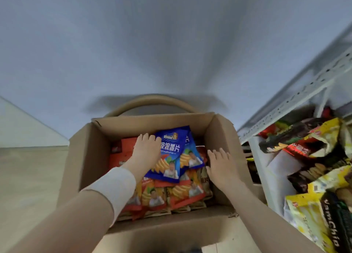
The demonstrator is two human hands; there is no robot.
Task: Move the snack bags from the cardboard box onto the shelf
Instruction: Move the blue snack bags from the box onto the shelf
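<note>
- The blue snack bags (pixel 172 153) lie on top of the pile inside the cardboard box (pixel 89 148), tilted, overlapping each other, with orange-red snack bags (pixel 177 193) packed in rows beneath and to the near side.
- Your left hand (pixel 145 149) rests flat on the left edge of the top blue bag, fingers stretched forward and spread; it presses or steadies, and I see no closed grip on anything.
- Your right hand (pixel 221 167) is inside the box at the right wall, palm down, fingers splayed wide, just beside the blue bags' right edge. It holds nothing.
- Whether the right fingertips touch a bag or only the box wall, I cannot tell.
- The step in hand looks like the pick-up: both hands bracket the blue bags but neither has closed.
- The next move calls for you to bring both hands inward under or around the bags' edges and close on them before lifting clear of the box walls.
- The bags are slick and puffy, so a flat press alone will likely let them slide; pinch a seam or scoop from below.
- The shelf (pixel 297 92) stands to your right, its lower level already crowded with yellow and dark snack bags (pixel 308 138).
- Placing there will call for a free gap; I cannot see one from here.
</note>
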